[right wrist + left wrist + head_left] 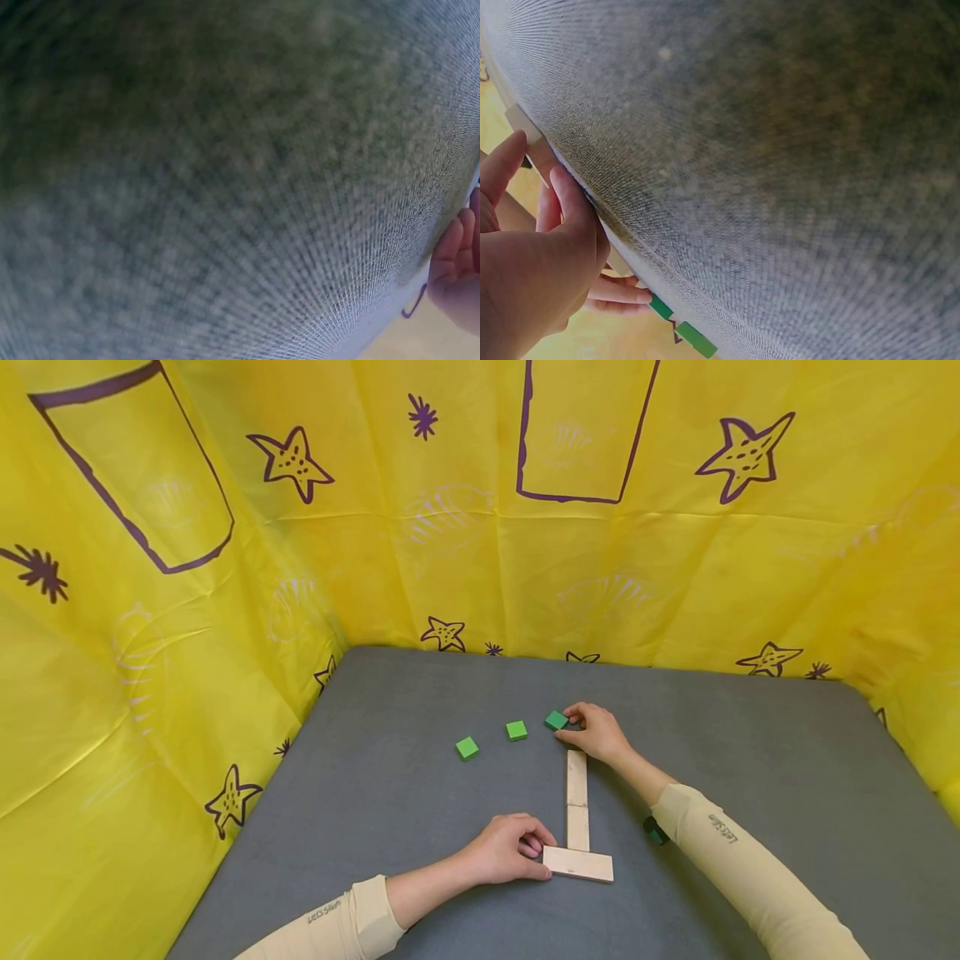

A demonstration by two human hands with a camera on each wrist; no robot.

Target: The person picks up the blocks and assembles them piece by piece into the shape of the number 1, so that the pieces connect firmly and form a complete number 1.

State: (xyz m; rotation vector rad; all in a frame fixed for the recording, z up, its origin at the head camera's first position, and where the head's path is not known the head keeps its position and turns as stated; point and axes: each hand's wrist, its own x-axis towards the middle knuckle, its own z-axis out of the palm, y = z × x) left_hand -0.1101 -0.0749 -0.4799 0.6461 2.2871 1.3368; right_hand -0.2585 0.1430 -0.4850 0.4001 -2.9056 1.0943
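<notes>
My left hand [510, 852] pinches the left end of a pale wooden block [581, 865] lying crosswise on the table. In the left wrist view, thumb and fingertips sit on either side of that block's end. From its middle, two more wooden blocks [577, 785] run away end to end, making an upside-down T. Just beyond their far end, my right hand [597, 732] holds a dark green block [556, 720] at its right side between thumb and fingers. In the right wrist view, only part of the right hand [459, 259] shows at the edge.
Two light green blocks, a nearer one [467, 748] and a farther one [517, 731], lie left of the dark green block. The grey tabletop [360, 827] meets yellow cloth [480, 560] with purple drawings at the back and sides.
</notes>
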